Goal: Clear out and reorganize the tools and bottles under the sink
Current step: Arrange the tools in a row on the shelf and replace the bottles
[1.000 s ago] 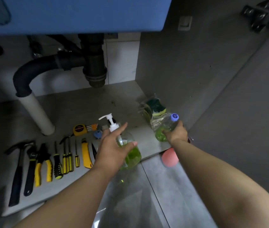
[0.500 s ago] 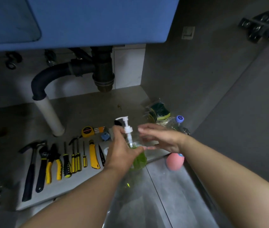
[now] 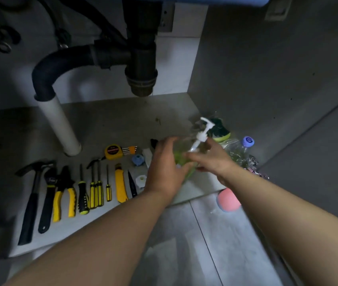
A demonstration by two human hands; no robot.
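Note:
A clear pump bottle (image 3: pixel 181 155) with green liquid and a white pump head sits tilted between both hands at the cabinet's front right. My left hand (image 3: pixel 165 169) grips its body from the left. My right hand (image 3: pixel 210 158) holds it from the right, fingers curled around the neck area. Behind them lie a bagged green sponge (image 3: pixel 219 129) and a crumpled plastic bottle (image 3: pixel 241 151) with a blue cap. A row of tools lies on the cabinet floor (image 3: pixel 106 124) to the left: hammer (image 3: pixel 33 193), wrench (image 3: pixel 47 199), yellow pliers (image 3: pixel 65 195), several screwdrivers (image 3: pixel 95 186), yellow utility knife (image 3: pixel 120 186), tape measure (image 3: pixel 113 151).
A black drain trap (image 3: pixel 141 65) and a white pipe (image 3: pixel 60 126) hang over the back of the cabinet. A pink ball (image 3: pixel 226 200) lies on the tiled floor by the cabinet's front edge. The grey side wall (image 3: pixel 267 69) closes the right. Small blue and white fittings lie near the knife.
The pump bottle has tilted and shifted right and back toward the sponge. My right hand has closed in on the bottle's right side; the view has moved lower.

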